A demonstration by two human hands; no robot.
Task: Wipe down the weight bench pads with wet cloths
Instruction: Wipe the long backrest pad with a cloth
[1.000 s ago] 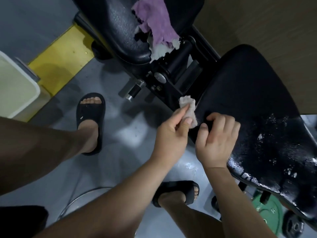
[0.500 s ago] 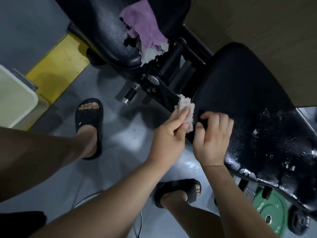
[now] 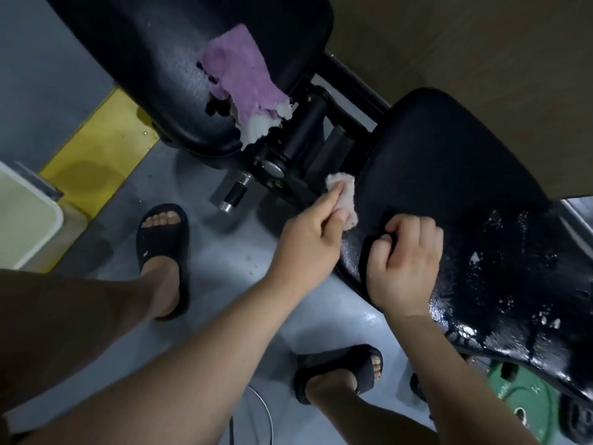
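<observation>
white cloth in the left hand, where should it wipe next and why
Probably sweep the white cloth in the left hand rightward along the seat pad: it sits at the pad's narrow end, while white flecks show farther right.

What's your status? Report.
Left hand pinches cloth on seat pad edge. Right hand fisted on pad, empty. Pad wet. Purple cloth lies on back pad.

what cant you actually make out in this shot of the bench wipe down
Head view only:
Whether the right hand grips anything on the seat pad: its curled fingers hide it.
The white cloth's lower part: the left hand pinching it covers it.
The green weight plate's lettering: too small, and the seat pad overlaps it.
The pale bin: cut off by the left edge.
</observation>
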